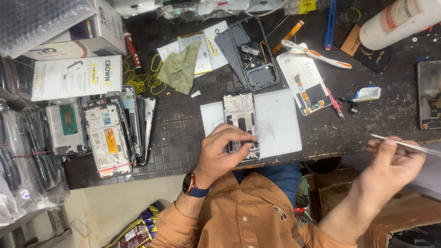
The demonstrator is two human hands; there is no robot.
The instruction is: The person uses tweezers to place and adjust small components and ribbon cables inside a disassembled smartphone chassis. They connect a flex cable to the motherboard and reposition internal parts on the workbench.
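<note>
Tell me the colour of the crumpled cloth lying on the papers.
Olive green crumpled cloth, seen best in the head view.

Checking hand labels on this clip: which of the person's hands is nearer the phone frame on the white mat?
Left. The left hand rests on the phone frame, fingers over its lower end. The right hand is off to the side past the table edge, holding tweezers.
</note>
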